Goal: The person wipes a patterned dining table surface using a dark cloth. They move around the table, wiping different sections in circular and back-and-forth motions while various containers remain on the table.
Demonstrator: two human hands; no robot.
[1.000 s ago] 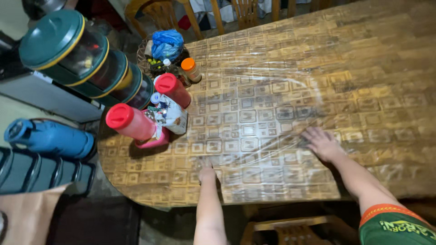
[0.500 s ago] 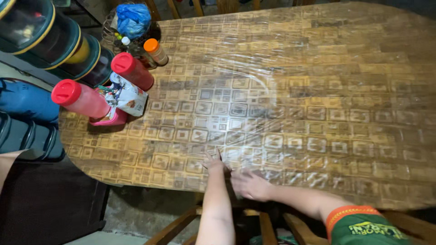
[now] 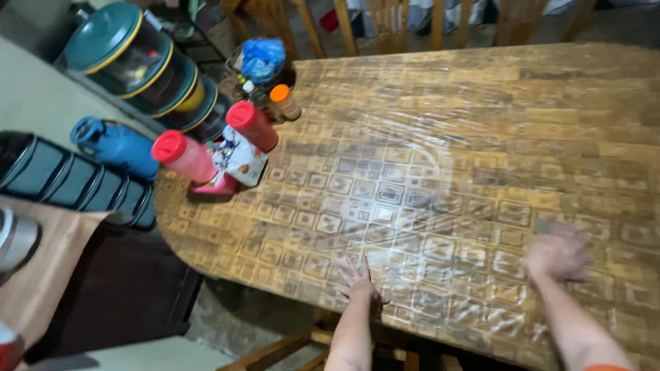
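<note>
The left hand (image 3: 360,278) lies flat, fingers spread wide, pressed on the clear plastic sheet (image 3: 440,206) near the counter's (image 3: 591,103) front edge; the right hand (image 3: 558,254), well apart, seems loosely open on the same sheet, though it is blurred; the glossy, wrinkled sheet covers the square-patterned counter; both forearms are cut off below.

L hand (image 3: 359,280) lay flat, palm down, fingers splayed, forearm reaching straight up from bottom edge. R hand (image 3: 558,253) was motion-blurred, palm down, fingers loosely curled, well apart from L; forearm angled in from bottom-right.
</note>
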